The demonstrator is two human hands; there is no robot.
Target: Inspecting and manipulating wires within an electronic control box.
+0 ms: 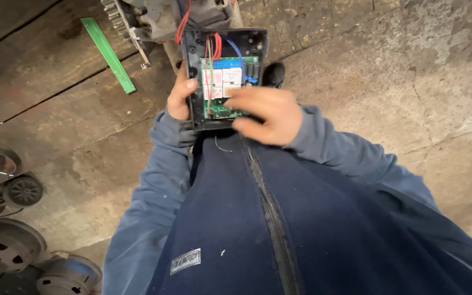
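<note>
Concrete floor [400,65], grey, stained and cracked, fills most of the view beyond the fingers. Lower half blocked by the person's own dark blue zipped vest [258,229] and lighter blue sleeves; both wrists hidden in the cuffs. Small grey rectangular label patch [185,260] low on the vest, well below the hands; print too small to make out.

Grey machine body [176,16] above the fingertips, cut off by the top edge; kind cannot be told. Red wires run from it down into the box.

Round metal parts [6,246], wheel or pulley shapes, far to the left of the left hand, partly cut by the frame edge.

Green flat strip [107,54] lies on the floor, up and left of the left thumb, apart from it.

Open black plastic control box [198,71] held between the two hands, just in front of the chest. Inside, a green circuit board [225,106] with white block parts, a blue terminal strip and red and blue leads; lower right part hidden under the right fingers.

Left hand [178,98] clamped on the box's left edge, thumb over the rim, other fingers hidden behind.

Right hand [266,114] lies over the board's lower right, fingers [241,101] close together, tips touching the board; whether they pinch anything cannot be told.

Dark shoe toe [274,74] just past the right knuckles.
</note>
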